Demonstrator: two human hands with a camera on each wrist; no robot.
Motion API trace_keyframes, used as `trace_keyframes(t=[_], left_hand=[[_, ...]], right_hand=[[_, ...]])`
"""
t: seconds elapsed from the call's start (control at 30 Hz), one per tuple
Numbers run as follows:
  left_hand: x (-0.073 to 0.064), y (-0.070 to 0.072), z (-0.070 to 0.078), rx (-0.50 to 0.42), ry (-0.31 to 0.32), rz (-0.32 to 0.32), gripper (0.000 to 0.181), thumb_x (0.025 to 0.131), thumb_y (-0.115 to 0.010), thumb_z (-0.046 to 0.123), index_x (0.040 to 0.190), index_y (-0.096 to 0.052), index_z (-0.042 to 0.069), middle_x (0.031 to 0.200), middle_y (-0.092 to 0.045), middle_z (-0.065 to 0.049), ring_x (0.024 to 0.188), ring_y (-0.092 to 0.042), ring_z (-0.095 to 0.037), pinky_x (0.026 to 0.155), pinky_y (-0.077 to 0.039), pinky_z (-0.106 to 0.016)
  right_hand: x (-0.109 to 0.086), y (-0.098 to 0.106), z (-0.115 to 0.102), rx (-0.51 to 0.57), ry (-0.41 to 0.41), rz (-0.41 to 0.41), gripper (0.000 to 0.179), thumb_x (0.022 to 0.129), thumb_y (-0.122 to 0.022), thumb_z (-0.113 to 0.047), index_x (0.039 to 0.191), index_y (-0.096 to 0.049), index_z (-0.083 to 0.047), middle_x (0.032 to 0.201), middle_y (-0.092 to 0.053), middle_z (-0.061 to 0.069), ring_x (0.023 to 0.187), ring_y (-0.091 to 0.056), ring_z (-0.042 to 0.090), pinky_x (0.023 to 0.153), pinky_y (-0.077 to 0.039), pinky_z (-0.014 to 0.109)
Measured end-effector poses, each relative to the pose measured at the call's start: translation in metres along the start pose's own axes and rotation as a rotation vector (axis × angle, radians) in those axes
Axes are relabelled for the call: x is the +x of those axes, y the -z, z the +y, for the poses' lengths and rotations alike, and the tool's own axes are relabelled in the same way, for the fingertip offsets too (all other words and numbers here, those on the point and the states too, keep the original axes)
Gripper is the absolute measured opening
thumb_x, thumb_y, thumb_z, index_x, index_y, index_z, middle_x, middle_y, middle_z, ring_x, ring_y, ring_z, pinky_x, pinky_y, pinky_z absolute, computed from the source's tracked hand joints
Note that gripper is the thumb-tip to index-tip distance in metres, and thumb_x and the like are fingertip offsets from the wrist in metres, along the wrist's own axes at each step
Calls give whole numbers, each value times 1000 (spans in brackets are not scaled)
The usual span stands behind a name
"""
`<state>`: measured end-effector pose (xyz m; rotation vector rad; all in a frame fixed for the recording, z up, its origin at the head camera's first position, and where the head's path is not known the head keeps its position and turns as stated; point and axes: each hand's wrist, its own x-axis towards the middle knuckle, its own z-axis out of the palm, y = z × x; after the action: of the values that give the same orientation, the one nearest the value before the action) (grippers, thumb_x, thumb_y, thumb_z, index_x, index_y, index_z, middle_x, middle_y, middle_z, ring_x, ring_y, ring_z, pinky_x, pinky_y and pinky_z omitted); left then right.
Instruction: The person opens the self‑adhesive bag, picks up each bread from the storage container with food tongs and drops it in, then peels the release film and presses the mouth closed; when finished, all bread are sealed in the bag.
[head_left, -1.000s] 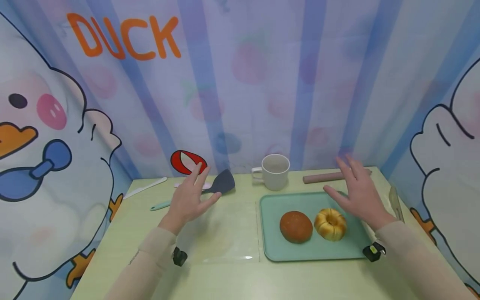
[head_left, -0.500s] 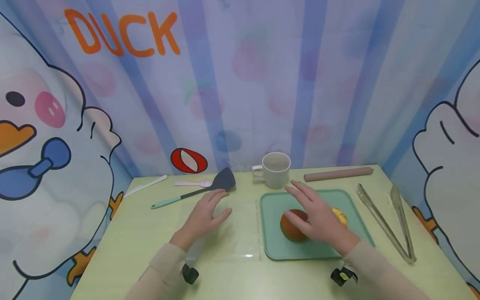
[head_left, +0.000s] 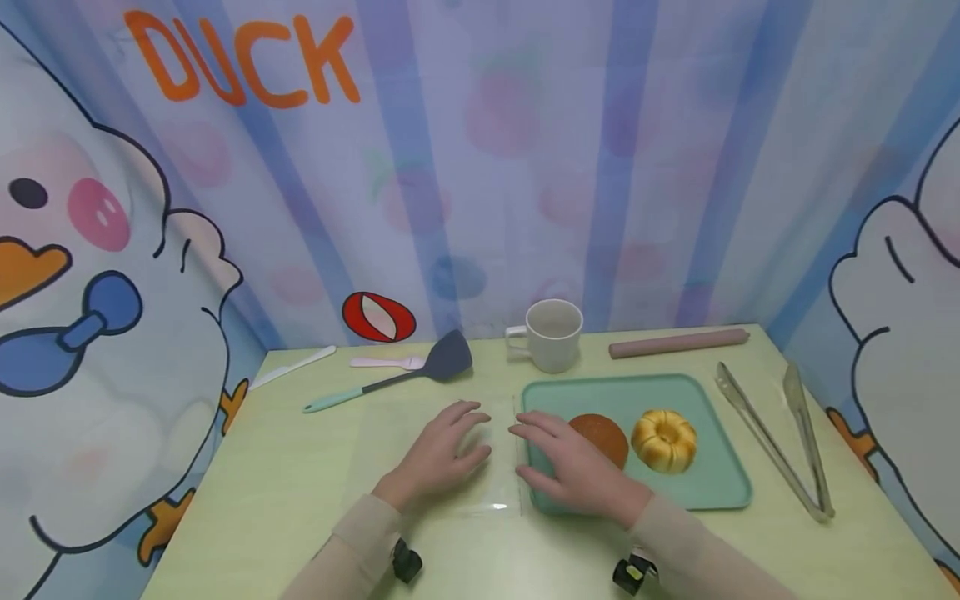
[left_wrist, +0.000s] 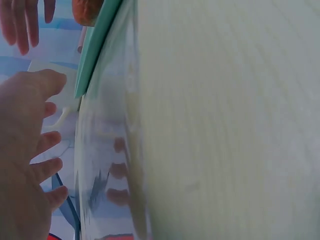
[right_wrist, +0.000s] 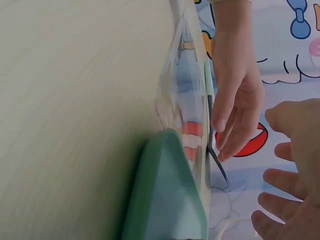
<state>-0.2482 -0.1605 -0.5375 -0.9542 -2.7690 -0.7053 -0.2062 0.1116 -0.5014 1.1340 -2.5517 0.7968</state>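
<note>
My left hand (head_left: 442, 450) hovers over a clear plastic sheet (head_left: 375, 467) with its fingers relaxed and nothing in them. Facing it, my right hand (head_left: 573, 462) hangs above the left side of a green tray (head_left: 716, 487), also holding nothing. On the tray lie a round brown bun (head_left: 606, 435), partly hidden behind the right hand, and a golden ring-shaped bread (head_left: 664, 442). The left wrist view shows the left hand (left_wrist: 25, 145) apart from the sheet. In the right wrist view the right hand (right_wrist: 300, 170) is above the tray edge (right_wrist: 172, 145).
A white mug (head_left: 553, 337) stands at the back, with a pinkish rod (head_left: 678, 342) to its right. Metal tongs (head_left: 772, 454) lie right of the tray. Back left are a spatula (head_left: 446, 358), a pink fork (head_left: 386, 362) and a white knife (head_left: 294, 367).
Both hands have come inward, toward each other. The right hand has swept left from the tray's right side, uncovering the tongs and ring-shaped bread. The left hand has moved right, off the spatula.
</note>
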Motion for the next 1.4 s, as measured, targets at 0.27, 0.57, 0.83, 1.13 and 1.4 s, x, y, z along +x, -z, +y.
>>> trace_keyframes(t=[0.27, 0.57, 0.83, 1.13, 1.4], left_hand=[[0, -5, 4, 63, -3, -111, 50, 102, -67, 35, 145, -59, 10, 154, -54, -16, 146, -46, -38, 121, -37, -53], [-1, -10, 3, 58, -2, -119, 34, 102, -68, 32, 132, -71, 15, 146, -60, -13, 139, -52, -34, 113, -45, -55], [-5, -12, 4, 55, -4, -77, 23, 99, -74, 26, 119, -78, 17, 141, -64, -13, 135, -55, -36, 108, -48, -57], [-6, -17, 2, 89, -29, 61, 6, 94, -79, 21, 99, -80, 17, 126, -72, -9, 121, -65, -34, 95, -55, -55], [-5, -18, 2, 73, -16, 88, 6, 93, -81, 20, 94, -79, 15, 124, -73, -7, 119, -66, -32, 95, -55, -55]], right_hand=[[12, -18, -2, 2, -54, -110, 46, 99, -74, -24, 138, -64, -3, 143, -63, 14, 138, -56, 33, 112, -49, 50], [16, -34, 4, -64, -88, -180, 33, 98, -75, -19, 126, -72, -2, 132, -71, 13, 131, -61, 35, 110, -50, 50], [19, -45, 7, -131, -91, -213, 24, 96, -77, -19, 115, -76, -5, 125, -73, 10, 131, -61, 37, 109, -51, 49], [21, -48, 7, -138, -83, -201, 17, 92, -79, -15, 107, -78, -6, 124, -73, 12, 130, -62, 38, 108, -52, 50], [19, -49, 9, -107, -90, -190, 16, 92, -79, -14, 106, -78, -6, 124, -73, 13, 129, -62, 38, 107, -53, 51]])
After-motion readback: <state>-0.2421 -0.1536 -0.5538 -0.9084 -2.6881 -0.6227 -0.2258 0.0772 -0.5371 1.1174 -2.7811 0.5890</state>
